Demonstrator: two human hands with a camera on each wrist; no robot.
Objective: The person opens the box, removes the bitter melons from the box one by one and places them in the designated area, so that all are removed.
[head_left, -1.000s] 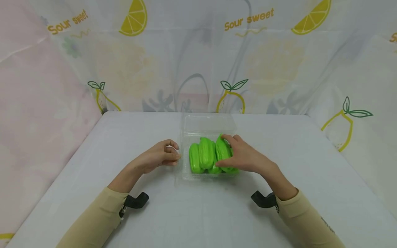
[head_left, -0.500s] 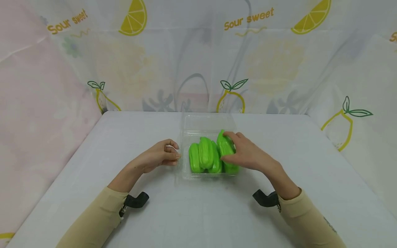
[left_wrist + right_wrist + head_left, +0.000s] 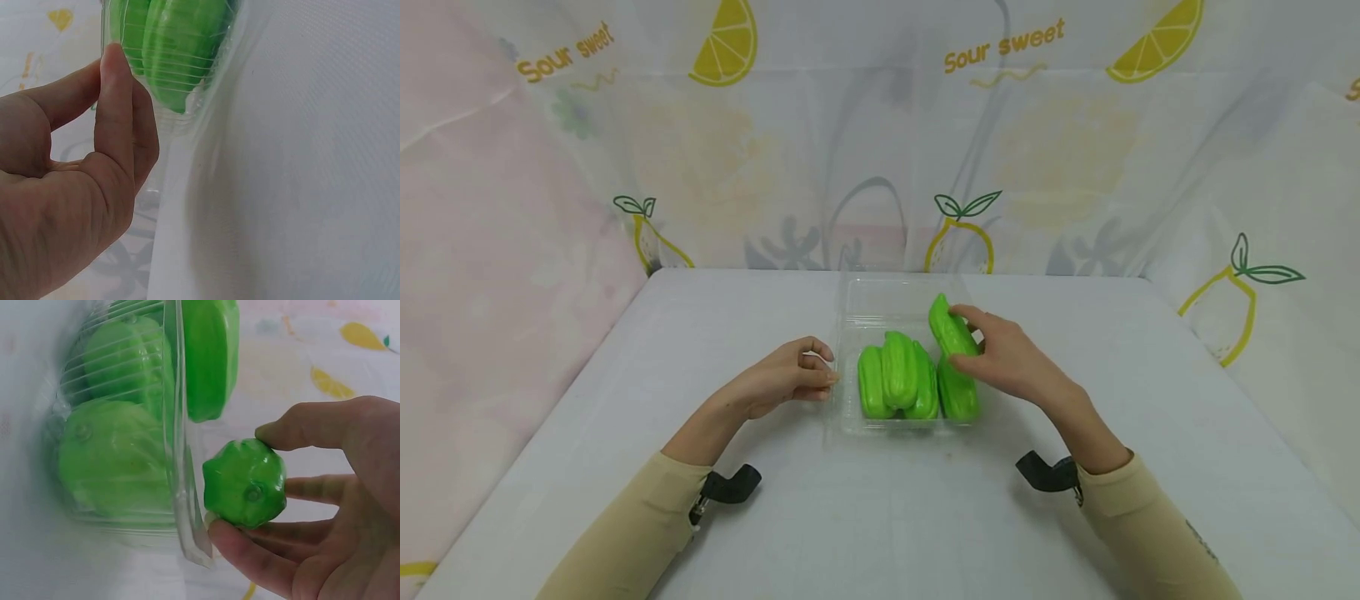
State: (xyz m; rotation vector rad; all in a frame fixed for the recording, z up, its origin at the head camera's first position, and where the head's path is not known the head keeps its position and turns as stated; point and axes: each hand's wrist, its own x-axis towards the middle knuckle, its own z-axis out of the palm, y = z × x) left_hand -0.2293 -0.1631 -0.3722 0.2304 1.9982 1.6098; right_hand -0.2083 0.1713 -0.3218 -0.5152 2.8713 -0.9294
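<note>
A clear plastic box (image 3: 854, 427) with its lid (image 3: 906, 298) folded back holds several green ridged gourds (image 3: 898, 371). At its left edge, my left hand (image 3: 784, 379) pinches the rim between thumb and fingers; the left wrist view shows the thumb (image 3: 114, 81) there. Above the right side of the box, my right hand (image 3: 1011, 358) grips one green ridged gourd (image 3: 951, 329) between thumb and fingers. In the right wrist view that gourd (image 3: 244, 481) is outside the box wall, held end-on. Another gourd (image 3: 958, 393) lies below it in the box, partly hidden.
A white-covered table (image 3: 880, 517) spreads around the box. Behind it hangs a printed curtain (image 3: 1060, 167) with lemon drawings. Black wrist mounts (image 3: 733, 485) show under both sleeves.
My right hand has lifted one gourd up and away from the others, moving up and slightly right. The gourd beneath has come into view. My left hand stays at the box edge.
</note>
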